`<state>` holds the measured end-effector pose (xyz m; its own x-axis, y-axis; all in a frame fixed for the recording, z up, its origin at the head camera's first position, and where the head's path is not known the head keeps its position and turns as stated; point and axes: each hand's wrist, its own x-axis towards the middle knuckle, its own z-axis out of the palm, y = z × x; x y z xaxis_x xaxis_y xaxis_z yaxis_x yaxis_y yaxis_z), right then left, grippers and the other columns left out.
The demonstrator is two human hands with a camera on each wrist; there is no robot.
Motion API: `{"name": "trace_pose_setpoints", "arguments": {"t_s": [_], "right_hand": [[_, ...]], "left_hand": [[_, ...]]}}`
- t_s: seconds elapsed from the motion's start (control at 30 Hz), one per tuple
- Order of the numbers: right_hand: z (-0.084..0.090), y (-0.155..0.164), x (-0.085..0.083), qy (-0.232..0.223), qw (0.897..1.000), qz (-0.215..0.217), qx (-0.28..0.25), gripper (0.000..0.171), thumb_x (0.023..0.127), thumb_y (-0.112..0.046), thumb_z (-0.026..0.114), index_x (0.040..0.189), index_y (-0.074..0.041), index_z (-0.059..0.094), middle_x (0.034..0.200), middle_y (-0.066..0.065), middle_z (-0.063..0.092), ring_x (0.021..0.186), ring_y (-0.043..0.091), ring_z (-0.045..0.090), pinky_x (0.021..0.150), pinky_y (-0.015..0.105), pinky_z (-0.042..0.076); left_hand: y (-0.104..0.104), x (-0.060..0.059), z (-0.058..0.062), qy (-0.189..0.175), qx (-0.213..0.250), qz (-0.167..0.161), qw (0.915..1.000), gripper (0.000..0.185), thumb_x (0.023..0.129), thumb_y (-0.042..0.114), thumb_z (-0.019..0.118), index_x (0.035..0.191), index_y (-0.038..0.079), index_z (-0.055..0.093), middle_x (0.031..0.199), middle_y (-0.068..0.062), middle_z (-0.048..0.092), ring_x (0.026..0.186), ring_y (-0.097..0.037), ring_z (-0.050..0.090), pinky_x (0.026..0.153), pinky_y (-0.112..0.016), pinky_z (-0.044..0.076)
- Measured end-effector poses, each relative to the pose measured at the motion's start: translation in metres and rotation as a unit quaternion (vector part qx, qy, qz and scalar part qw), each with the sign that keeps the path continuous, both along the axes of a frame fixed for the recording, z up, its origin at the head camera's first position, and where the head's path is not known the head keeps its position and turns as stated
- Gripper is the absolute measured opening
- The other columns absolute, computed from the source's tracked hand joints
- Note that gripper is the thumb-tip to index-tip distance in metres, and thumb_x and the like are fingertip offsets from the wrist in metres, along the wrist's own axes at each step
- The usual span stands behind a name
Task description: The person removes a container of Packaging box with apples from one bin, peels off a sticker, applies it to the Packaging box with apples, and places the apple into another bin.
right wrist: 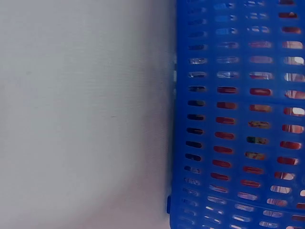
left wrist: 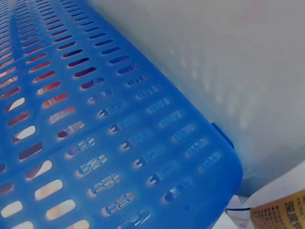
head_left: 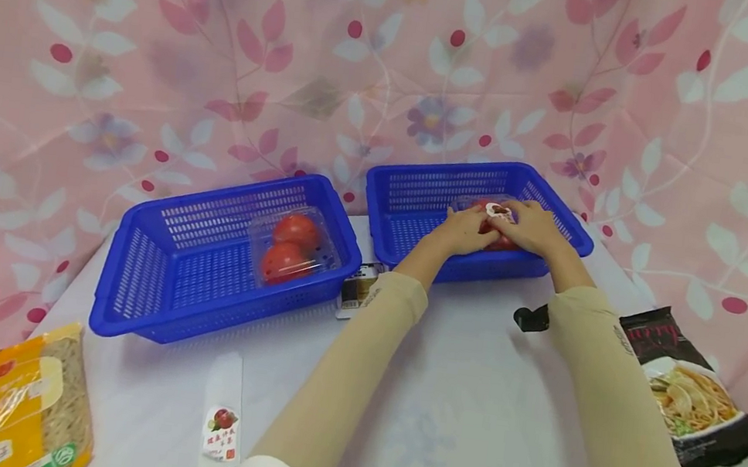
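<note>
In the head view both hands reach into the right blue basket [head_left: 409, 230]. Inside it lies a clear plastic box of red tomatoes, with a white label [head_left: 499, 211] bearing a red picture on top. My left hand [head_left: 461, 232] rests its fingers at the label's left side. My right hand [head_left: 532, 228] has thumb and fingers spread over the label, touching the box top. The hands cover most of the box. In both wrist views, the slotted wall of the blue basket [left wrist: 157, 129] [right wrist: 238, 114] hides the hands, with red showing through its holes.
A left blue basket [head_left: 175, 310] contains another clear box of tomatoes [head_left: 296, 243]. A label strip [head_left: 221, 433] lies in front. A yellow bag [head_left: 9, 407] sits front left, a black noodle packet [head_left: 697, 398] right. A small packet [head_left: 356, 290] lies between the baskets; a black object [head_left: 531, 319] is beside the right sleeve.
</note>
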<state>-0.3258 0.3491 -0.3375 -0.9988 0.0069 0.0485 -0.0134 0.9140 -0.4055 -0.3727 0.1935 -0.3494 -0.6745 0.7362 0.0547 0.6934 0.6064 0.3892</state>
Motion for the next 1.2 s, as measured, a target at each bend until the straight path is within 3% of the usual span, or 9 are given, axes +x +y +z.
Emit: {"name": "trace_pose_setpoints", "arguments": {"t_s": [0.17, 0.33, 0.53, 0.8, 1.03, 1.2], "right_hand": [[-0.004, 0.0, -0.003, 0.057, 0.998, 0.003, 0.038, 0.063, 0.092, -0.044, 0.044, 0.135, 0.001, 0.039, 0.135, 0.033, 0.031, 0.127, 0.047, 0.024, 0.104, 0.061, 0.006], [-0.006, 0.0, -0.006, 0.08, 0.996, 0.005, 0.038, 0.051, 0.093, -0.03, 0.046, 0.13, 0.005, 0.042, 0.13, 0.035, 0.035, 0.123, 0.049, 0.028, 0.102, 0.063, 0.011], [-0.005, -0.021, -0.017, 0.112, 0.993, 0.03, 0.021, 0.045, 0.092, -0.022, 0.048, 0.126, 0.008, 0.047, 0.128, 0.036, 0.037, 0.119, 0.052, 0.03, 0.1, 0.062, 0.018], [0.004, -0.06, -0.035, 0.176, 0.979, 0.102, 0.03, 0.039, 0.09, -0.016, 0.052, 0.122, 0.007, 0.051, 0.125, 0.034, 0.043, 0.118, 0.049, 0.036, 0.098, 0.059, 0.025], [0.005, -0.091, -0.047, 0.121, 0.981, 0.146, 0.038, 0.047, 0.092, -0.024, 0.051, 0.131, 0.002, 0.045, 0.132, 0.031, 0.037, 0.122, 0.049, 0.03, 0.099, 0.06, 0.023], [0.006, -0.113, -0.051, 0.105, 0.981, 0.164, 0.022, 0.049, 0.093, -0.026, 0.051, 0.133, 0.0, 0.043, 0.134, 0.029, 0.036, 0.124, 0.047, 0.029, 0.1, 0.061, 0.021]], "left_hand": [[-0.004, -0.001, 0.002, 0.034, -0.021, 0.021, 0.999, 0.052, 0.094, 0.044, 0.042, 0.136, 0.014, 0.043, 0.137, -0.004, 0.044, 0.129, -0.019, 0.034, 0.107, -0.037, 0.025], [-0.015, -0.002, 0.005, 0.045, -0.028, 0.05, 0.9973, 0.045, 0.092, 0.037, 0.049, 0.133, 0.017, 0.047, 0.131, -0.005, 0.047, 0.123, -0.025, 0.039, 0.101, -0.041, 0.034], [-0.044, -0.008, 0.016, 0.049, -0.038, 0.075, 0.9952, 0.043, 0.093, 0.035, 0.048, 0.134, 0.02, 0.047, 0.134, -0.005, 0.043, 0.123, -0.028, 0.038, 0.095, -0.039, 0.041], [-0.089, -0.02, 0.032, 0.067, -0.041, 0.13, 0.9883, 0.046, 0.094, 0.039, 0.045, 0.137, 0.022, 0.042, 0.138, -0.007, 0.039, 0.126, -0.033, 0.034, 0.095, -0.043, 0.04], [-0.123, -0.029, 0.029, 0.086, -0.049, 0.174, 0.9798, 0.05, 0.093, 0.043, 0.045, 0.138, 0.021, 0.041, 0.137, -0.009, 0.039, 0.124, -0.032, 0.035, 0.099, -0.042, 0.036], [-0.137, -0.033, 0.027, 0.071, -0.036, 0.196, 0.9774, 0.05, 0.093, 0.043, 0.046, 0.137, 0.019, 0.041, 0.137, -0.01, 0.04, 0.124, -0.035, 0.036, 0.098, -0.043, 0.036]]}}
